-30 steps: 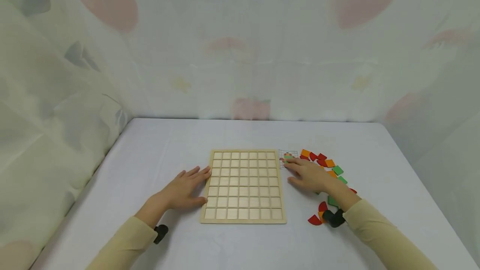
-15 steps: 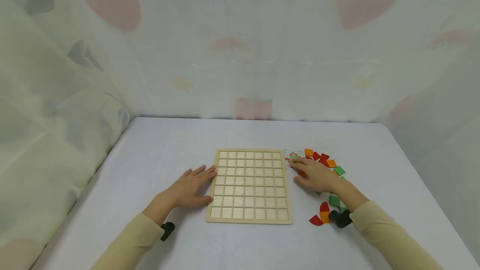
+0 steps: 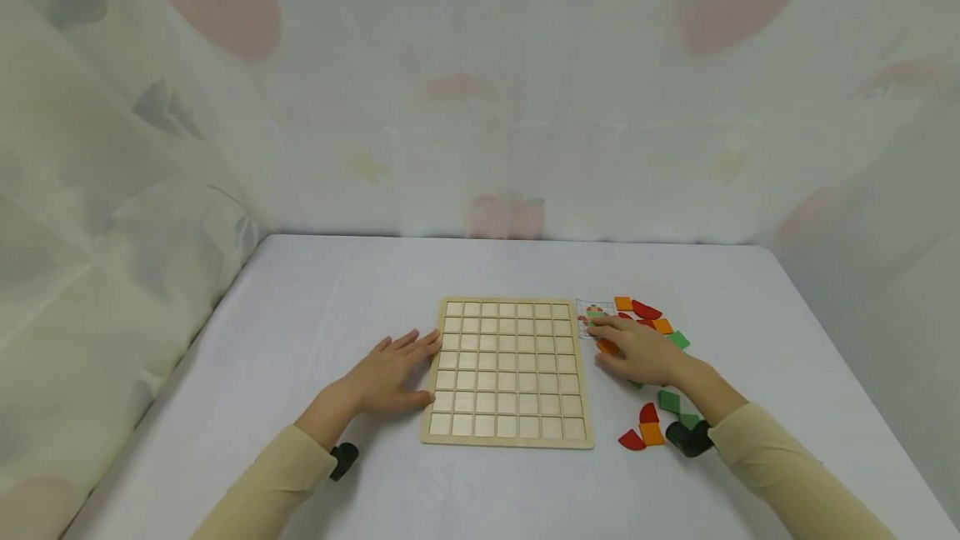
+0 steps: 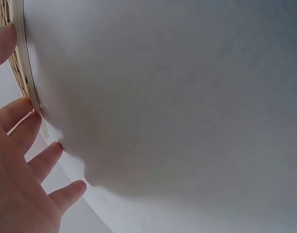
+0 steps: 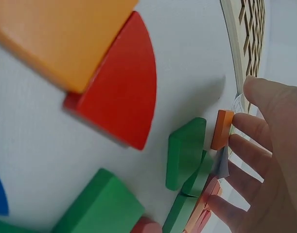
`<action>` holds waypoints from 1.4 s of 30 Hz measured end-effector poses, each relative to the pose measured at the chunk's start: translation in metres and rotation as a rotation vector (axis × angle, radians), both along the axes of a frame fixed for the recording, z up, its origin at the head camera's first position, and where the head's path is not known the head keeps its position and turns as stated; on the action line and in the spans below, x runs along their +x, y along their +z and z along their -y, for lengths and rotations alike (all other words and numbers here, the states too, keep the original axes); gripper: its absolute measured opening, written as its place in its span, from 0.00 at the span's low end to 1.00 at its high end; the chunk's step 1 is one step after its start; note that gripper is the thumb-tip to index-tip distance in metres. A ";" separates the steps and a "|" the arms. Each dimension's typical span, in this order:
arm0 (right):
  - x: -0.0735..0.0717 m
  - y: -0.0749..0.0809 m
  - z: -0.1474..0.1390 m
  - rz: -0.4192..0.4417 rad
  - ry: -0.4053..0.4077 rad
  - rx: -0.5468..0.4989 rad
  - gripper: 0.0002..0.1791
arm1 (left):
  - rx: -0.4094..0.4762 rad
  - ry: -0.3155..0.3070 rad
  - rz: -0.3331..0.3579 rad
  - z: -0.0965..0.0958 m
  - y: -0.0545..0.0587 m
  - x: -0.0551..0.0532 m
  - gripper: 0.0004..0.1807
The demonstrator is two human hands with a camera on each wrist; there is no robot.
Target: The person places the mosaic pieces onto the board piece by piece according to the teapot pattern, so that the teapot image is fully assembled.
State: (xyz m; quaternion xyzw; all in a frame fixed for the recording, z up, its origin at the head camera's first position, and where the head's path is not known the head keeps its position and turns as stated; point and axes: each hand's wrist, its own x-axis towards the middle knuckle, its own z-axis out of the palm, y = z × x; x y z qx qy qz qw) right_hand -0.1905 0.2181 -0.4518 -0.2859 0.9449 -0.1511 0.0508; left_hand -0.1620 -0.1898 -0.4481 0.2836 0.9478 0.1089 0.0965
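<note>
A square-celled wooden board (image 3: pixel 507 442) with a raised rim lies in the middle of the white table. Along its left edge, my left hand (image 3: pixel 390 377) touches the rim with spread, straight fingers, as the left wrist view shows at the board's side (image 4: pixel 23 53). Just right of the board is a small printed card (image 3: pixel 585 307) with a grid and a coloured picture. My right hand (image 3: pixel 637 352) rests its outstretched fingertips at this card, partly covering it. An orange tile (image 5: pixel 221 131) lies by those fingers in the right wrist view. Neither hand grips anything.
Flat orange, red and green pieces curve around my right hand, among them a red piece (image 3: pixel 647 309) and a green tile (image 3: pixel 670 401). Near my right wrist lie an orange square (image 3: pixel 652 434) and red quarter-rounds (image 3: pixel 632 440). A patterned curtain (image 3: pixel 480 107) stands behind the table.
The board and the card have slid to the right, with both hands moving along. Two red pieces at the back now sit together. The head view has also shifted slightly.
</note>
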 end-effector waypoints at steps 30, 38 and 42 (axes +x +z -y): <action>-0.004 -0.012 -0.011 -0.021 -0.004 -0.116 0.21 | 0.007 -0.029 -0.048 0.000 -0.009 0.001 0.42; 0.001 0.000 -0.032 -0.031 -0.150 -0.197 0.20 | -0.003 -0.033 -0.060 0.000 -0.012 0.000 0.42; 0.011 0.001 -0.043 -0.031 -0.208 -0.239 0.19 | -0.008 -0.037 -0.061 0.000 -0.013 0.001 0.42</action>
